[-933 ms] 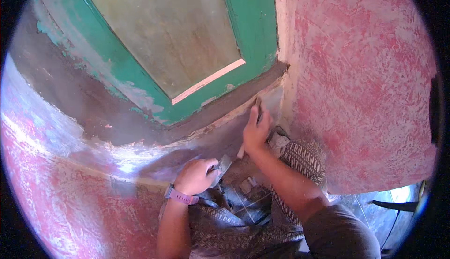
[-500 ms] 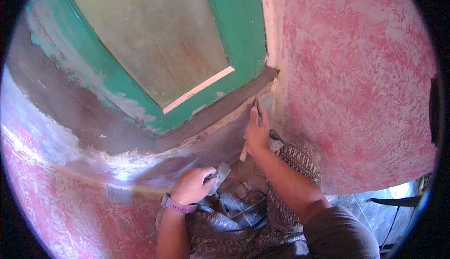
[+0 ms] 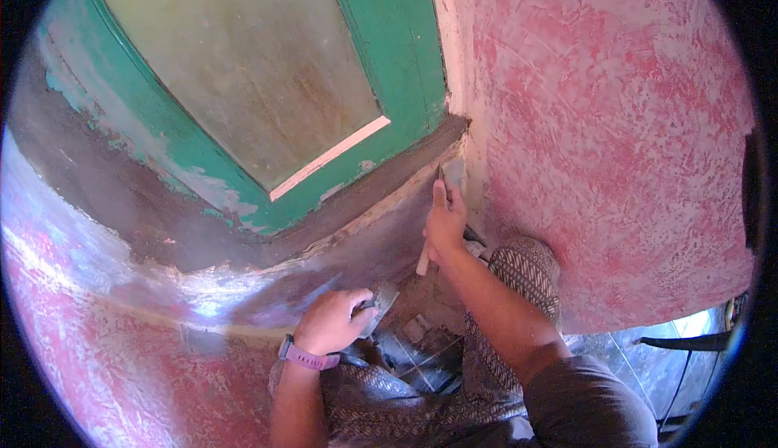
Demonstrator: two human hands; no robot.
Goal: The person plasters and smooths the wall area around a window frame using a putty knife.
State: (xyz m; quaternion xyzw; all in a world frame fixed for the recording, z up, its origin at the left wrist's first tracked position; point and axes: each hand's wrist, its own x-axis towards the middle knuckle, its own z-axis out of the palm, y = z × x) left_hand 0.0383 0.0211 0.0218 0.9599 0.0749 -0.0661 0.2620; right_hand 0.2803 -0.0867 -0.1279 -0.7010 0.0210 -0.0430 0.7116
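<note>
My right hand (image 3: 447, 225) is wrapped round a putty knife with a pale handle; its flat grey blade (image 3: 456, 170) lies near the wall corner, just below the window's ledge. One finger stretches up along the blade. Lower and to the left, my left hand (image 3: 331, 318) grips a flat metal scraper (image 3: 384, 304), with its blade pointing up and right. Its handle is mostly hidden by my fingers. A purple-strapped watch (image 3: 308, 356) sits on my left wrist. The wall strip (image 3: 381, 237) beneath the ledge is bare and smeared with plaster.
A green frame (image 3: 324, 205) with a dull panel stands above a rough dark sill (image 3: 381, 184). Mottled pink wall (image 3: 608, 140) rises on the right. Below my hands are a broken chip (image 3: 416, 329), debris and dark floor tiles (image 3: 421, 359). My patterned-cloth knee (image 3: 525, 265) is close to the right wall.
The view has shifted slightly. My right hand has turned the putty knife, so its blade now shows broader beside the corner. My left hand keeps its place and its hold on the scraper.
</note>
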